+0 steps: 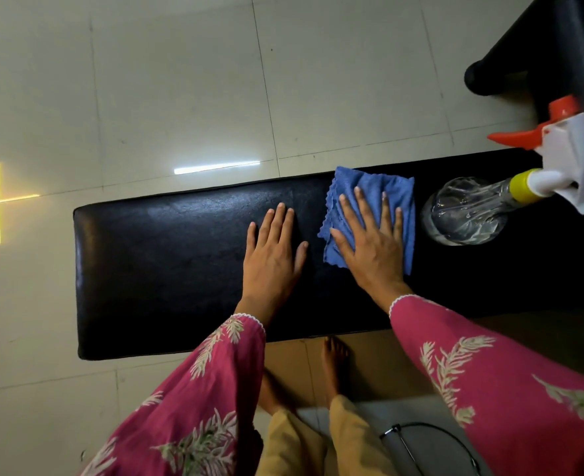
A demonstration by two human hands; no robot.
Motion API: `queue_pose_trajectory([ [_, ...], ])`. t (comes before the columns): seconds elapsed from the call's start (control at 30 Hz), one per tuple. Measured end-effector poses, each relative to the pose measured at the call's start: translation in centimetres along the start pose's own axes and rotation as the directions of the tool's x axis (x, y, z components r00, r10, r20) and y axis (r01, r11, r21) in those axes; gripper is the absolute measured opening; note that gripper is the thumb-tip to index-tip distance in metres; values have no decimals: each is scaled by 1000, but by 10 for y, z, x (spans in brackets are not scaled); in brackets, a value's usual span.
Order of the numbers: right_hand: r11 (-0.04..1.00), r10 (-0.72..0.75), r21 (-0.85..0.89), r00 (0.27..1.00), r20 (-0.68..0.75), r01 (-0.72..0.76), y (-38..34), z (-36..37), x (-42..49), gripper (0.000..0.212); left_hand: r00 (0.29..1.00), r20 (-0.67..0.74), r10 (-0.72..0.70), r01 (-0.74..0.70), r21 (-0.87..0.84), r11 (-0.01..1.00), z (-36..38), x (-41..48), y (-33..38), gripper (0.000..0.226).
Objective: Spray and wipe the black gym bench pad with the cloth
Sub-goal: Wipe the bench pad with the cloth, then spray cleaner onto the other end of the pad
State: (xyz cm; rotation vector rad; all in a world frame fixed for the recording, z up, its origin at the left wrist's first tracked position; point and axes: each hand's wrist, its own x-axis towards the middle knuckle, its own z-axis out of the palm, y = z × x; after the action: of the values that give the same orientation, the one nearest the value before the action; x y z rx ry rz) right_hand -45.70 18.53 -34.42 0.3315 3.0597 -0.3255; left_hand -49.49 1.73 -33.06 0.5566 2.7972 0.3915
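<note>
Here, from the head view, the black padded worktop (167, 262), a long rounded rectangle with a glossy leather-like skin, runs left to right over pale floor tiles (167, 80). The right hand (373, 242) presses a folded blue microfibre cloth (369, 188) right of centre, fingers straight. The left hand (273, 249) lies flat and released beside it. Further right sits a clear plastic spray bottle (466, 214), perhaps part-filled.
</note>
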Motion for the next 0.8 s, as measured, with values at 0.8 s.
queue_pose_trajectory([
  [0.8, 884, 429, 159, 898, 95, -439, 176, -99, -88, 68, 969, 5, 248, -169, -716, 677, -59, 55, 210, 121],
])
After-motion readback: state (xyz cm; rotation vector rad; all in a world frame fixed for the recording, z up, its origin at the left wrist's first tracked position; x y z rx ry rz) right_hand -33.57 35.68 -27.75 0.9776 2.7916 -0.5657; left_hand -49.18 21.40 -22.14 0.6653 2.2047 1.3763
